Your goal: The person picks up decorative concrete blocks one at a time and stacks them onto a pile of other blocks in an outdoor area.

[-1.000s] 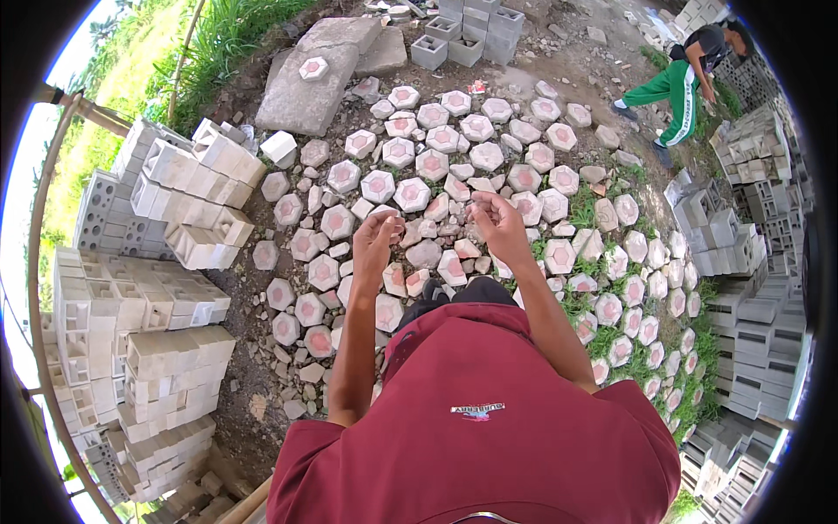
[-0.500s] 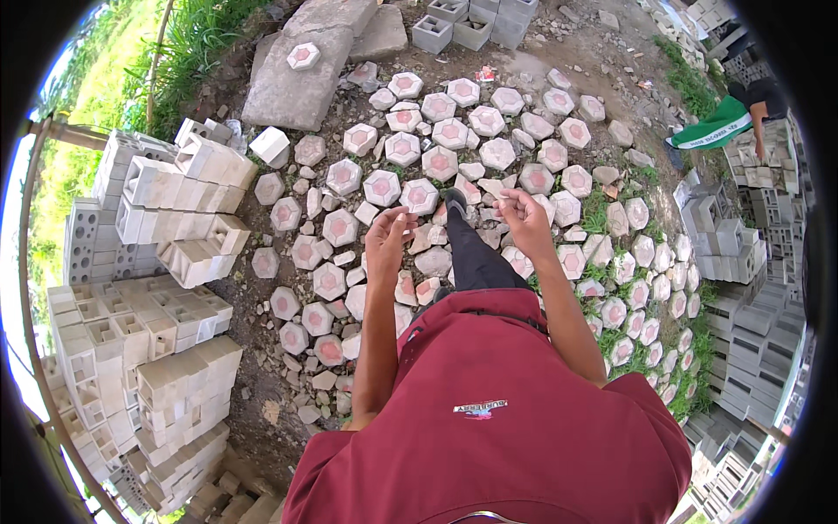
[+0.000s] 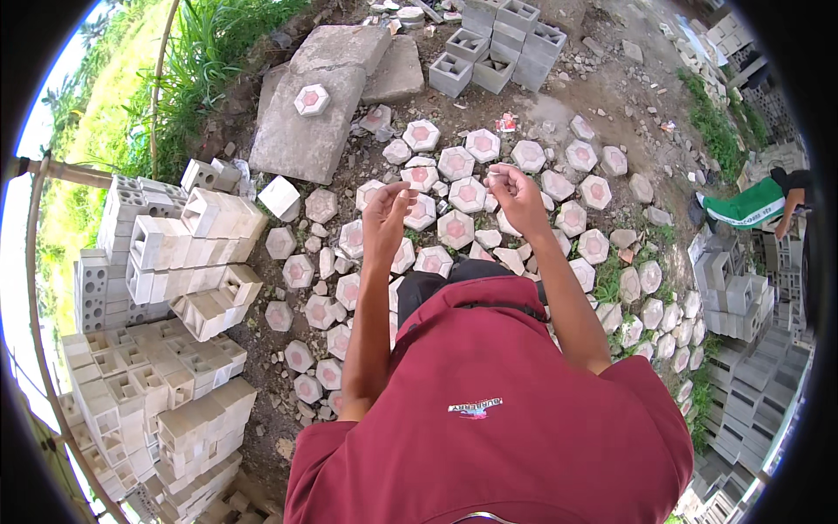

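Both my hands are raised in front of me, apart from each other, above ground paved with hexagonal paving blocks. The fingers of my left hand [image 3: 387,216] are loosely bent, with no object visible in them. My right hand [image 3: 518,199] is also half curled and appears to hold nothing. Between and below them lies a pale hexagonal paving block [image 3: 456,229] with a reddish centre. Another paving block [image 3: 467,194] shows just beyond it, near my right fingertips. Neither hand visibly touches a block. My shirt hides the ground nearest me.
Stacked hollow concrete blocks [image 3: 188,345] line the left side, and more blocks [image 3: 742,367] stand at right. Ahead are grey hollow blocks [image 3: 493,70] and a broken concrete slab [image 3: 305,135] bearing one hexagonal block [image 3: 312,99]. Loose rubble lies between the pavers. Another person [image 3: 790,196] is at far right.
I have moved forward over the pavers; the slab and the block stacks sit lower in view. My stepping foot is no longer visible. Both hands keep much the same pose.
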`<state>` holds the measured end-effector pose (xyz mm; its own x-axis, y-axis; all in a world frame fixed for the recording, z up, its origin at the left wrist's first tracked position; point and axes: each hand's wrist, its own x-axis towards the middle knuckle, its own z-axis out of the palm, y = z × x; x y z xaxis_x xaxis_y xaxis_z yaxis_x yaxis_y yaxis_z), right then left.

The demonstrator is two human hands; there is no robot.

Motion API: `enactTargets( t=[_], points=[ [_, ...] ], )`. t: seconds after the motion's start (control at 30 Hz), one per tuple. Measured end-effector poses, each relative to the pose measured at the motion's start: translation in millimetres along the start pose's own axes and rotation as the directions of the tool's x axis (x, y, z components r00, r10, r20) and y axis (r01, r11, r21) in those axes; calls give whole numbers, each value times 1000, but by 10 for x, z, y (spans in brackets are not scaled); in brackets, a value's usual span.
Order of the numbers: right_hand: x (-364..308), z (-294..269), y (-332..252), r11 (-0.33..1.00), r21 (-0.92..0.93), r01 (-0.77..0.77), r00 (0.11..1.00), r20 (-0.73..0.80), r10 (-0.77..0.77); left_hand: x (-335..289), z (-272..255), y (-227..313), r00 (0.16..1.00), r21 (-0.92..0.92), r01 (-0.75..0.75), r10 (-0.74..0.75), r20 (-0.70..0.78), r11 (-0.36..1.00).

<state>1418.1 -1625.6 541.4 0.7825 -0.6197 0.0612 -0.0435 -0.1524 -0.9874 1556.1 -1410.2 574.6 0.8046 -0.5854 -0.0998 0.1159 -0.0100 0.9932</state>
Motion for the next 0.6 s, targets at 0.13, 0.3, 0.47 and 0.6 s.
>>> enactTargets(
  t=[0.13,0.3,0.47,0.6],
  points=[
    [723,118,-145,997,50,-66,996,71,62,607,46,238,997,3,-44,44,-57,999],
    [1550,310,-84,998,-3,-57,998,34,57,1486,-113,88,999,13,27,-27,-23,1000],
    [2330,458,301,992,100,-73,991,-103,83,2560,-336,-173,994,5,99,-99,47,995],
    [2883,503,482,985,59,-163,964,-201,172,3470,-476,-77,988,37,118,-121,91,992]
  ],
)
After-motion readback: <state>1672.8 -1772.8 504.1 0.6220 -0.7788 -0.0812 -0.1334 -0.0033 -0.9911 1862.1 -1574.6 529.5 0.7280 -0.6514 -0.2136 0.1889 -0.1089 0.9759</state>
